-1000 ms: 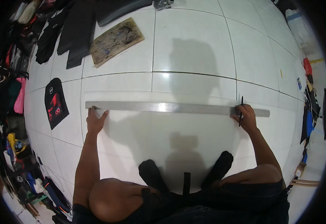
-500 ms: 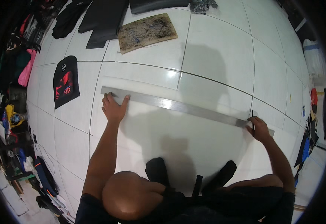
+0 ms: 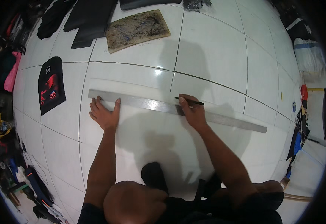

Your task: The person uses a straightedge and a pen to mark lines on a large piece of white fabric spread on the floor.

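A long metal ruler (image 3: 151,105) lies across a white translucent sheet (image 3: 222,149) spread on the tiled floor. Toward the ruler's left end, my left hand (image 3: 105,115) presses down with fingers and thumb spread, their tips at the metal. My right hand (image 3: 194,115) is over the ruler's middle, closed round a slim black pen (image 3: 199,102). The pen lies nearly level, one end pointing left past my fingers. Whether that hand touches the ruler, I cannot tell.
A black printed panel (image 3: 52,86) lies to the left. Beyond the sheet are a stained board (image 3: 138,30) and black material pieces (image 3: 90,22). Clutter lines the left wall; a white sack (image 3: 309,58) stands at right. My dark-covered foot (image 3: 154,175) rests on the sheet.
My right hand has moved left with the pen, from near the ruler's right end to its middle. My left hand keeps its place on the ruler. The whole view has shifted slightly.
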